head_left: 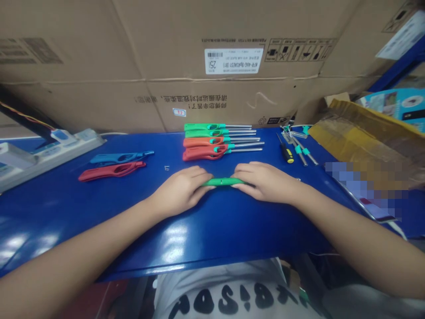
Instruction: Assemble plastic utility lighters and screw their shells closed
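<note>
Both my hands grip a green lighter casing (223, 181), which is turned edge-on just over the blue table (199, 230). My left hand (184, 188) pinches its left end between thumb and fingers. At the right end, my right hand (262, 181) is closed the same way, its fingers hiding that part. Just beyond lies a row of assembled long-nosed lighters, green ones like the green lighter (202, 133) behind and red-orange ones like the red lighter (202, 153) in front. A few tiny screws (166, 168) lie behind my left hand.
To the left are a blue lighter casing (106, 158), a red lighter casing (99, 172) and a white power strip (79, 141). At right lie a screwdriver (286, 153), metal lighter tubes (302, 155), a phone (361, 195) and a taped carton (365, 141). Cardboard (166, 53) walls the back.
</note>
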`<control>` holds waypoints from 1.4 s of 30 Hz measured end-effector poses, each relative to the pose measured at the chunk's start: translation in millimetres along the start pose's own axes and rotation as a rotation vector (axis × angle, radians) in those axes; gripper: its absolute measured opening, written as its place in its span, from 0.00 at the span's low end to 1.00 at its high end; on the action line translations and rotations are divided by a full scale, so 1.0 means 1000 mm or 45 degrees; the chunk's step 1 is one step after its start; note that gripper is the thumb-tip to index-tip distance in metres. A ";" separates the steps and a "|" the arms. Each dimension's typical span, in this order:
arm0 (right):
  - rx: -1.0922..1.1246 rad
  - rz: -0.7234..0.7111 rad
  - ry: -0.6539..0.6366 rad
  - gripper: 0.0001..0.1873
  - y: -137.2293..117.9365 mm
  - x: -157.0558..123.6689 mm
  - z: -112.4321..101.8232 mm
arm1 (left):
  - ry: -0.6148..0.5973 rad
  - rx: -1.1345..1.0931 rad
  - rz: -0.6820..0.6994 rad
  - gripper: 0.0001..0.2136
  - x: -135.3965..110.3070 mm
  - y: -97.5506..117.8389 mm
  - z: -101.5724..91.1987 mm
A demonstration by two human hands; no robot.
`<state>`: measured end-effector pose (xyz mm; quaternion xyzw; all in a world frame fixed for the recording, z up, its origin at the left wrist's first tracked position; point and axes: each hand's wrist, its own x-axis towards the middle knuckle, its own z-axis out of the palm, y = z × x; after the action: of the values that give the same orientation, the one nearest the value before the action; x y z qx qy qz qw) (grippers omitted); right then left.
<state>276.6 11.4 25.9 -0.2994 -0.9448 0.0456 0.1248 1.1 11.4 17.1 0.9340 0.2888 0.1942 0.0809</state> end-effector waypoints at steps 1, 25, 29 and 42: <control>0.011 0.046 -0.001 0.16 0.001 0.000 0.000 | 0.002 0.002 -0.003 0.12 0.000 -0.001 0.000; 0.121 0.396 -0.148 0.21 -0.010 0.005 -0.008 | -0.008 0.113 -0.094 0.20 -0.002 0.003 0.004; 0.322 0.165 -0.124 0.18 -0.011 0.004 -0.007 | -0.071 0.096 -0.038 0.19 -0.004 0.007 0.004; 0.072 -0.103 0.180 0.13 -0.019 0.002 0.006 | -0.095 0.080 0.011 0.19 -0.005 0.013 0.002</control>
<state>263.2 -3.3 23.1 -0.2598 -0.9433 0.0458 0.2013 4.7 -2.9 17.2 0.9439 0.2876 0.1506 0.0613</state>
